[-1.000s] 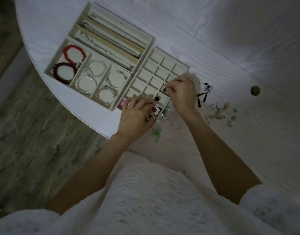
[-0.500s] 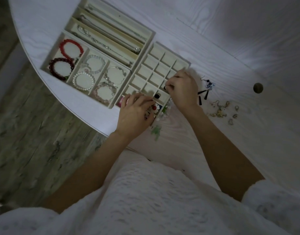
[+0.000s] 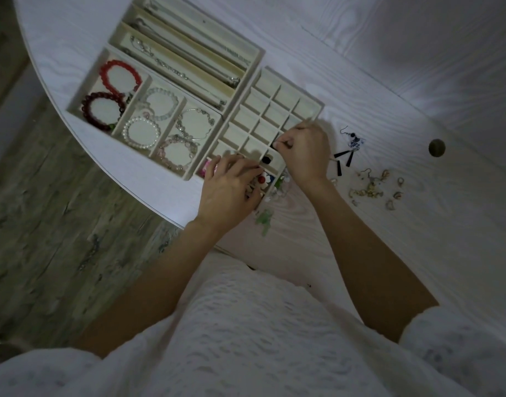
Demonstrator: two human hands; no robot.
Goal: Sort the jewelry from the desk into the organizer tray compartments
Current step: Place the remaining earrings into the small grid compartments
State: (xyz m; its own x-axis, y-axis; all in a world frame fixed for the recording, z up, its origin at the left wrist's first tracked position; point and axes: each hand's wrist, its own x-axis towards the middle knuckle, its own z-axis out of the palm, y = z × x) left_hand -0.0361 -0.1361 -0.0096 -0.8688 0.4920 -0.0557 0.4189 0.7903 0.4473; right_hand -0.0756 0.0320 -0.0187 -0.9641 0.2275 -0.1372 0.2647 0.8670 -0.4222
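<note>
right hand (image 3: 304, 151): fingers curling tight, tips pinching something tiny and dark over the small-grid tray's near-right cells; too small to tell what
left hand (image 3: 230, 191): lying palm-down on the near end of the same tray, fingers bent over the cells; whether it is gripping anything, cannot tell
small-grid tray (image 3: 270, 110): sitting on the desk (image 3: 417, 224); far cells bare, near cells holding a black piece (image 3: 266, 160), a red-and-white flower piece (image 3: 263, 179), a pink piece (image 3: 208, 167)
loose earrings (image 3: 372, 187): lying on the desk right of the right hand, with black bar earrings (image 3: 344, 160) and a blue-white one (image 3: 354, 141) just beside it
bracelet tray (image 3: 143, 121): left of the grid tray, holding bead bracelets
necklace tray (image 3: 188, 50): behind it, holding chains
</note>
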